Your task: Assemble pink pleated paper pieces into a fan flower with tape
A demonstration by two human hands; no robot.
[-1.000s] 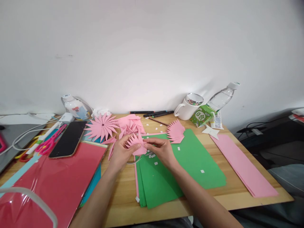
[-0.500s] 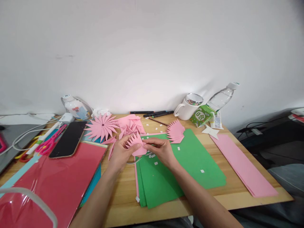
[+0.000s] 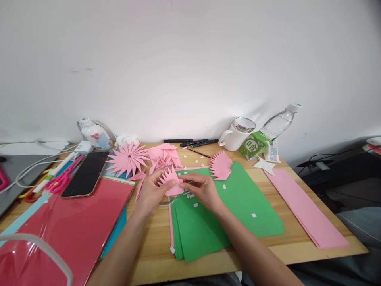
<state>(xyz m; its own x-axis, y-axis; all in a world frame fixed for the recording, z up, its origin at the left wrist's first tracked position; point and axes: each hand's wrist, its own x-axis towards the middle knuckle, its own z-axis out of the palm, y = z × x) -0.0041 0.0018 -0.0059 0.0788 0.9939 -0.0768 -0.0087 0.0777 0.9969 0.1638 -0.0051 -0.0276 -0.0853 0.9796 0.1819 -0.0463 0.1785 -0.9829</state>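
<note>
My left hand [image 3: 153,189] is closed on a pink folded-paper fan [image 3: 172,178] whose pointed tips face up and left. My right hand [image 3: 202,188] pinches the fan's right edge between thumb and fingers. Both hands are above the left part of the green paper sheets [image 3: 232,214]. A second pink spiky fan [image 3: 220,165] lies just past my right hand, at the back of the green sheets. Behind my left hand lie a round pink paper star [image 3: 128,157] and a heap of folded pink pieces [image 3: 163,155].
Small white squares [image 3: 195,205] are scattered about. At left are red paper in plastic [image 3: 77,210], a phone [image 3: 85,174] and pink scissors [image 3: 64,176]. Along the wall stand a mug [image 3: 236,135], a green box [image 3: 253,145] and a leaning bottle [image 3: 281,123]. Pink strips [image 3: 306,208] lie right.
</note>
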